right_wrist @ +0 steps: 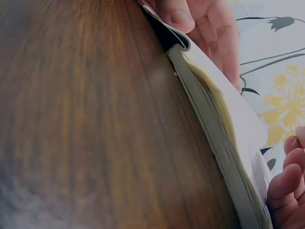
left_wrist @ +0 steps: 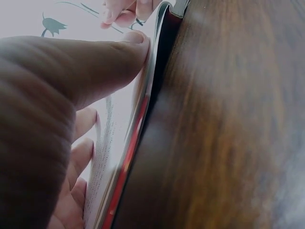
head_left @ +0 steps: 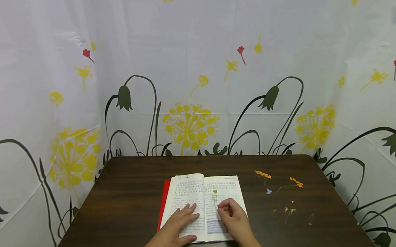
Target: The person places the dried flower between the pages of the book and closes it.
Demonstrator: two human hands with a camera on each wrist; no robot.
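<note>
An open book [head_left: 188, 187] with printed pages and a red cover edge lies on the table. My left hand [head_left: 179, 228] rests on its left page, fingers spread and thumb near the bottom edge by the spine. Over the right page, my right hand [head_left: 234, 218] pinches the thin stem of a small yellow dried flower [head_left: 215, 192] between thumb and index finger. The flower head points away from me, above the printed lines. In the left wrist view the left thumb [left_wrist: 109, 62] lies along the page edge. The right wrist view shows the curled right fingers [right_wrist: 286, 181] beside the thick pages.
On the dark wooden table [head_left: 128, 202], right of the book, lie orange dried flowers [head_left: 263, 174], another orange sprig [head_left: 295, 182], a small blue flower [head_left: 268, 191] and pale dried bits [head_left: 289, 211]. A white curtain [head_left: 195, 63] with printed flowers hangs behind the table.
</note>
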